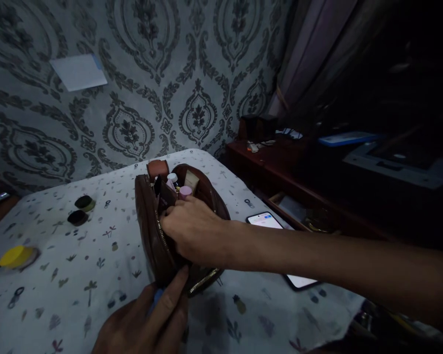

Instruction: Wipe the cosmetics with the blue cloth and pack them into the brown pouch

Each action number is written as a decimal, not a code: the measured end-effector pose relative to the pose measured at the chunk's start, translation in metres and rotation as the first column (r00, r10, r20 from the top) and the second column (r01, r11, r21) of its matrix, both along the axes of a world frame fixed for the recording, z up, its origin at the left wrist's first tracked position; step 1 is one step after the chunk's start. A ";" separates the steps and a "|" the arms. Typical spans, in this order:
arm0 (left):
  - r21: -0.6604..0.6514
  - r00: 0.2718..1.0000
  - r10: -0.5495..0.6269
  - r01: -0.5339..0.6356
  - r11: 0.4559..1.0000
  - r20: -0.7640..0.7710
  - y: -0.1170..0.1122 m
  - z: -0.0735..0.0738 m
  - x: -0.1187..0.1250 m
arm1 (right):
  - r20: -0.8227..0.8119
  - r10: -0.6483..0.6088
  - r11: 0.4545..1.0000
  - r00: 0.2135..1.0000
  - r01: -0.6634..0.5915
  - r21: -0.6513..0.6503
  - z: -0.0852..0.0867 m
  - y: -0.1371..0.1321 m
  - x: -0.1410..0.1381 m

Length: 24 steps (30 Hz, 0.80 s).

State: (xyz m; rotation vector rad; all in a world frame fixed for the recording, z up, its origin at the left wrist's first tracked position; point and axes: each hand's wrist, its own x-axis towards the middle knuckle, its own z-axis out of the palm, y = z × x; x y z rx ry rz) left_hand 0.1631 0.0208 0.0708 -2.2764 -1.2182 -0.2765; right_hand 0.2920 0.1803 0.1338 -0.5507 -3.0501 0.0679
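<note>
A brown zip-up bag sits open on the patterned cloth, its brass zipper parted. My right hand reaches into it, fingers curled down and partly hidden; what they grip, if anything, does not show. Just past the knuckles are a dark brown packet, a pink cap, a white-capped bottle and a beige item. At the bag's near end, my left hand is closed on its edge, forefinger laid along the rim. Something blue shows between its fingers, too covered to identify.
Right of the bag lies a phone with a lit screen, under my right forearm. A yellow-lidded jar and two small dark round containers are at left. Beyond the cloth's right side stands a dark red desk with an open drawer.
</note>
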 end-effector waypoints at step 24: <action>-0.020 1.000 -0.012 0.012 1.000 0.004 -0.002 -0.003 0.002 | -0.010 -0.097 0.990 0.995 0.096 -0.102 -0.004 0.001 -0.001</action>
